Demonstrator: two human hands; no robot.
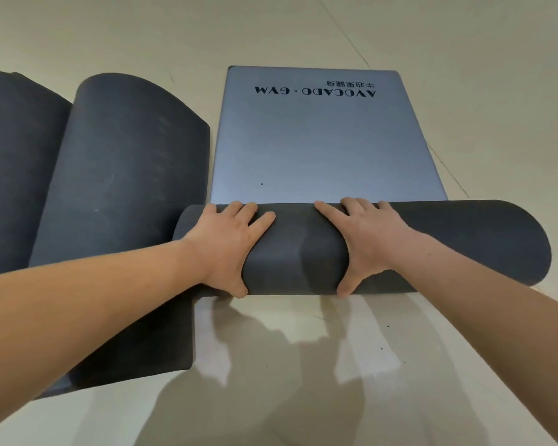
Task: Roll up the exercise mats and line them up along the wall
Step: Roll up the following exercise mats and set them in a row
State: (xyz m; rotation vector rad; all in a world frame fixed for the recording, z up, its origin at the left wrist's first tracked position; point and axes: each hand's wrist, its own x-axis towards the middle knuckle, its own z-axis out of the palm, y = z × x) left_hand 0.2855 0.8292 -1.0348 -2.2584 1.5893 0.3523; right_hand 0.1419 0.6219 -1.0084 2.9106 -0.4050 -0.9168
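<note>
this looks like a gym or fitness studio. a blue-grey mat [319, 146], rolled at its near end, carries printed lettering [314, 91] that reads "avocado · gym", upside down from this view, with a line of chinese characters beside it. just to its left lie dark mats [120, 175] of foam-like stuff, humped and half curled. all rest straight on a pale, smooth, faintly glossy floor [303, 365] crossed by thin seams [344, 33].

Half-rolled mat [316, 149] on floor [303, 365], other mats [120, 175] left
</note>
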